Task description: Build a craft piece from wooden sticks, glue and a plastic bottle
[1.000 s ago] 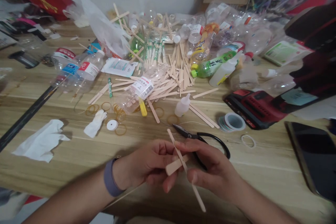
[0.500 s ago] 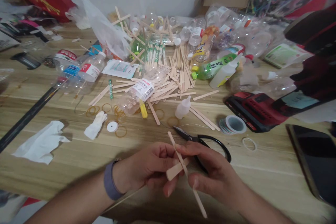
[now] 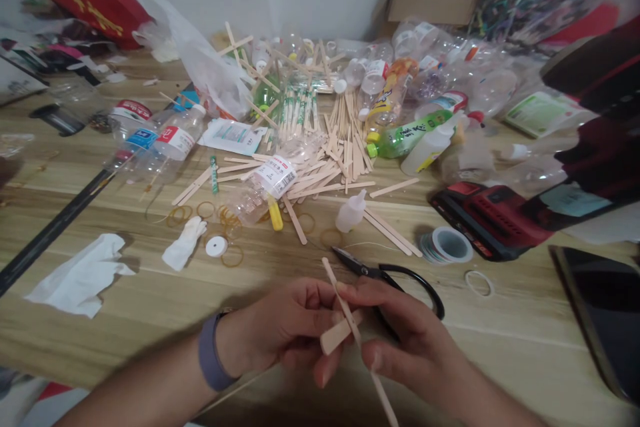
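Two wooden craft sticks cross between my hands near the table's front edge. My left hand (image 3: 273, 327) pinches the broad, short-looking stick (image 3: 334, 339), whose far end is partly hidden. Over it slants the long craft stick (image 3: 379, 390), gripped between the thumb and fingers of my right hand (image 3: 417, 323). A thin wooden stick (image 3: 233, 393) sticks out below my left hand toward the lower left; I cannot tell what holds it. Black-handled scissors (image 3: 367, 270) lie just behind my right hand, which covers part of them.
Beyond the hands lie a clear bottle (image 3: 273, 177), loose craft sticks (image 3: 325, 177), a small glue bottle (image 3: 351, 211) and rubber bands (image 3: 233, 255). On the right are a thread spool (image 3: 447, 245), a red-and-black power tool (image 3: 493, 217) and a phone (image 3: 603, 320). Crumpled tissue (image 3: 83, 273) lies left.
The view has shifted a little, so the table things sit slightly lower and to the right. Both hands keep their hold on the crossed sticks, with hardly any movement.
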### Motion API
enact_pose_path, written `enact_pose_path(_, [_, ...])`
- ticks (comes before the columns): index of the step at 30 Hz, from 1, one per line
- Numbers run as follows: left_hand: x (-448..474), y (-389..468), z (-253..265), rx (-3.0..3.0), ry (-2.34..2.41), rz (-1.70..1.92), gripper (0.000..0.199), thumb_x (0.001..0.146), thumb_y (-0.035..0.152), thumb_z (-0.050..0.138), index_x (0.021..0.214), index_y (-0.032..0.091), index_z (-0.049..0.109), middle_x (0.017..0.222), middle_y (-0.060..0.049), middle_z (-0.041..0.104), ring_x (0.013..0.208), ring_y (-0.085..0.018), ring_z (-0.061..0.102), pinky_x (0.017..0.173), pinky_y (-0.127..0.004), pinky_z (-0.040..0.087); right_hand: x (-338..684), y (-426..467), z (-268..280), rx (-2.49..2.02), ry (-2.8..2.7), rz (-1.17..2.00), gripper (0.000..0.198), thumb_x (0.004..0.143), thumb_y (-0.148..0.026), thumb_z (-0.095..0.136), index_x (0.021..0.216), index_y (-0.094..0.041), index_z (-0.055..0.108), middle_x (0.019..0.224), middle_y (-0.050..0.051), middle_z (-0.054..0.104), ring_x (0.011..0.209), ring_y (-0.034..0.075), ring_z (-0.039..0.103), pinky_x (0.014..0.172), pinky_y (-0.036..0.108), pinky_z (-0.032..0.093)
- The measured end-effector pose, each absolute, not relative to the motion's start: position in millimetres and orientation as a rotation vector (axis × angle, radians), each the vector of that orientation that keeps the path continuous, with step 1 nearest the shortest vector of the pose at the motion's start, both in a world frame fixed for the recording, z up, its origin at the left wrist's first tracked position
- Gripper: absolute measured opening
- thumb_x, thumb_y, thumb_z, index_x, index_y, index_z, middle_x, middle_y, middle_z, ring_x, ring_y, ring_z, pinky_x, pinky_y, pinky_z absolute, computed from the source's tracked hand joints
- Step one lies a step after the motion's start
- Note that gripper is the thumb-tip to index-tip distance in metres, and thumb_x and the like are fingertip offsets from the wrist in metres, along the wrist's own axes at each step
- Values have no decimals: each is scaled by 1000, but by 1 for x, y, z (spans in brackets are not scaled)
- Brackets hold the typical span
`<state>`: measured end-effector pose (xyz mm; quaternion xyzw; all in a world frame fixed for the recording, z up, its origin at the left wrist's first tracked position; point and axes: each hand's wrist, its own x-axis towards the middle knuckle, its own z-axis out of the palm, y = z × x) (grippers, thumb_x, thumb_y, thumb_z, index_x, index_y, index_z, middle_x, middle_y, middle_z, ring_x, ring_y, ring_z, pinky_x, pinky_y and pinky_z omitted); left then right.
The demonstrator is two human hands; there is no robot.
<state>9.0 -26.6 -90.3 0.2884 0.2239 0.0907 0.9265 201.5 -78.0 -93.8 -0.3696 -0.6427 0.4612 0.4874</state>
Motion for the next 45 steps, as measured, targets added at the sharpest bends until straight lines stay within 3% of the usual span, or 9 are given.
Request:
enact_pose_path(18, [8, -27, -94, 589, 469, 172, 36, 80, 47, 73, 87, 14, 60, 53, 2, 63, 30, -4, 38, 29, -18, 17, 201, -78, -94, -934, -1566, 1103, 47, 82, -45, 73, 127, -47, 60, 107, 0, 73, 97, 18, 69, 85, 29, 55])
enact_pose_path(24, [10, -27, -93, 596, 454, 188, 44, 75, 53, 76, 86, 14, 60, 51, 3, 63, 29, -5, 38, 28, -18, 17, 202, -78, -95, -923, -1573, 1132, 48, 82, -43, 73, 128, -48, 59, 109, 0, 73, 99, 18, 69, 86, 30, 55])
enact_pose_path(45, [8, -26, -87, 572, 506, 159, 38, 76, 48, 76, 86, 15, 61, 50, 3, 63, 29, -4, 36, 29, -18, 16, 200, -76, -92, -906, -1573, 1120, 46, 82, -41, 74, 126, -43, 62, 104, 2, 75, 94, 18, 71, 82, 29, 57])
